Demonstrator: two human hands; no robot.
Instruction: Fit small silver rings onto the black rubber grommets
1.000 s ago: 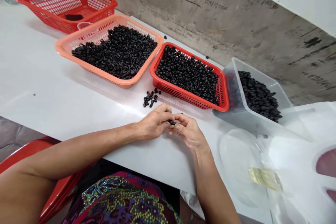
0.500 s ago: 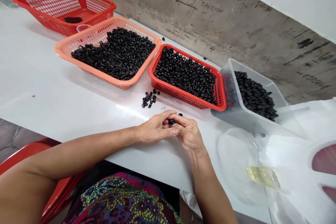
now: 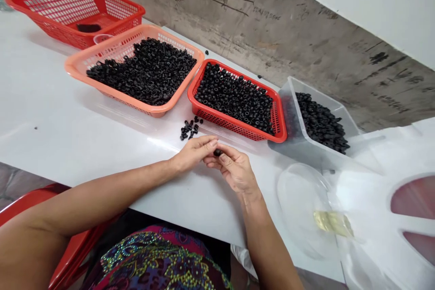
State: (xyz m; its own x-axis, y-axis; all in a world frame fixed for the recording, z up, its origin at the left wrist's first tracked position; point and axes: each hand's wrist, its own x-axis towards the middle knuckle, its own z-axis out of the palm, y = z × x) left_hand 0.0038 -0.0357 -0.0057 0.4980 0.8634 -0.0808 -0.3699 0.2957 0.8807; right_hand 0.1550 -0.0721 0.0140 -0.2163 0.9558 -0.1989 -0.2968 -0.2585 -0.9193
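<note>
A small black plastic piece point(image 3: 217, 152) was pinched between the fingertips of the left hand point(image 3: 193, 154) and the right hand point(image 3: 231, 167), just above a white table point(image 3: 84, 118). Just beyond lay a loose cluster of black pieces point(image 3: 189, 128), beside a red basket point(image 3: 238, 128) heaped with more.

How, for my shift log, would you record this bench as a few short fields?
Left hand: curled beside the held piece; contact unclear
Right hand: fingers pinching a black piece
Loose pieces: small pile on the table, beyond the left hand
Filled containers: orange basket, red basket, clear tub, all holding black pieces
Far container: second red basket, with a dark item inside
Seat: red chair
</note>
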